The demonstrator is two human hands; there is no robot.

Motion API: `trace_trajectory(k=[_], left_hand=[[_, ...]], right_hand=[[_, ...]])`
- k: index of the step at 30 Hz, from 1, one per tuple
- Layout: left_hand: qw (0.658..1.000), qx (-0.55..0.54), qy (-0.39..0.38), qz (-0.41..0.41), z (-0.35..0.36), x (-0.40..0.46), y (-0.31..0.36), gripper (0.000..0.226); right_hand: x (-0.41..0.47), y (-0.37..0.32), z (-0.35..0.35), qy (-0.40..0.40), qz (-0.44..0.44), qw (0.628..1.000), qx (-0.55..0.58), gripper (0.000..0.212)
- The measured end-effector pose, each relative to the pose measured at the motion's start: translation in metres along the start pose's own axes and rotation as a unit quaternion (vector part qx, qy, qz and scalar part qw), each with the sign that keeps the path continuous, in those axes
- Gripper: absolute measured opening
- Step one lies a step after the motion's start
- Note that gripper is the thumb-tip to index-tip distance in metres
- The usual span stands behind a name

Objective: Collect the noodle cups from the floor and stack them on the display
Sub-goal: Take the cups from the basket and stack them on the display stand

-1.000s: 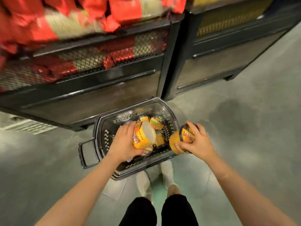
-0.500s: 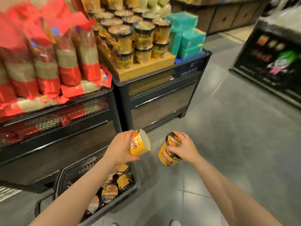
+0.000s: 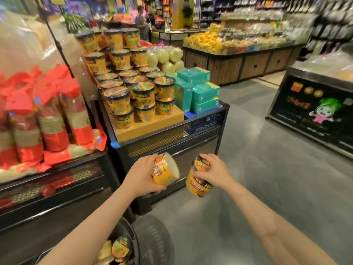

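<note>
The left hand (image 3: 142, 174) gripped a yellow paper noodle cup (image 3: 165, 169) tipped on its side, white base facing right, while the right hand (image 3: 214, 173) clasped a second yellow, dark-lidded noodle cup (image 3: 198, 185) from above, both held in front of the black mesh-sided display stand (image 3: 172, 138). On the stand's wooden bench (image 3: 152, 124), matching cups (image 3: 133, 92) stood stacked beside teal boxes (image 3: 200, 92). More cups lay in a dark plastic basket (image 3: 133, 243) on the grey floor (image 3: 248, 188) below.

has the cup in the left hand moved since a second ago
Yes. The noodle cup in the left hand was down inside the basket on the floor; it is now lifted clear, level with the display stand's mesh front.
</note>
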State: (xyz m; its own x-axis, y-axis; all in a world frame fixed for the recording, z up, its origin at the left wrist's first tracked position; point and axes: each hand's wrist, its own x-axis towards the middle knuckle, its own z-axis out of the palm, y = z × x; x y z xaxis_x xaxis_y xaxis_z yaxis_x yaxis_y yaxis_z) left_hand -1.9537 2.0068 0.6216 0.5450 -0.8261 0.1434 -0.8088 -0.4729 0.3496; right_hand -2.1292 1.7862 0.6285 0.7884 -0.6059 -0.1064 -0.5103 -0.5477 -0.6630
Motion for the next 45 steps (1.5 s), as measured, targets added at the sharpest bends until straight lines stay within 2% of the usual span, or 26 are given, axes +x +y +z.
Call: trace_trajectory(k=[7,13,18,22,25,28,33,40,45], left_hand=[[0.999,0.012,0.047,0.010,-0.032,0.090,-0.037,0.123],[0.991,0.030,0.132,0.012,-0.099,0.175,-0.061,0.120],[0.979,0.019,0.203,-0.011,-0.155,0.233,-0.082,0.118],[0.970,0.022,0.236,-0.056,-0.189,0.277,-0.110,0.122],[0.962,0.025,0.256,-0.088,-0.201,0.300,-0.135,0.123],[0.949,0.047,0.285,-0.123,-0.211,0.313,-0.160,0.118],[0.928,0.087,0.311,-0.184,-0.235,0.318,-0.202,0.111],[0.891,0.178,0.319,-0.271,-0.278,0.303,-0.249,0.113],[0.870,0.205,0.334,-0.298,-0.302,0.295,-0.272,0.103]], right_hand=[[0.099,-0.052,-0.034,0.017,-0.070,0.997,-0.008,0.101],[0.188,-0.123,-0.073,0.051,-0.148,0.988,-0.004,0.099],[0.258,-0.177,-0.101,0.057,-0.210,0.975,0.042,0.081],[0.315,-0.214,-0.116,0.047,-0.258,0.964,0.049,0.085],[0.362,-0.234,-0.118,0.034,-0.289,0.955,0.051,0.080],[0.406,-0.255,-0.116,0.002,-0.321,0.946,0.049,0.086],[0.463,-0.303,-0.101,-0.044,-0.370,0.925,0.071,0.081],[0.518,-0.377,-0.045,-0.085,-0.424,0.901,0.040,0.078],[0.551,-0.433,0.008,-0.088,-0.453,0.887,-0.015,0.082]])
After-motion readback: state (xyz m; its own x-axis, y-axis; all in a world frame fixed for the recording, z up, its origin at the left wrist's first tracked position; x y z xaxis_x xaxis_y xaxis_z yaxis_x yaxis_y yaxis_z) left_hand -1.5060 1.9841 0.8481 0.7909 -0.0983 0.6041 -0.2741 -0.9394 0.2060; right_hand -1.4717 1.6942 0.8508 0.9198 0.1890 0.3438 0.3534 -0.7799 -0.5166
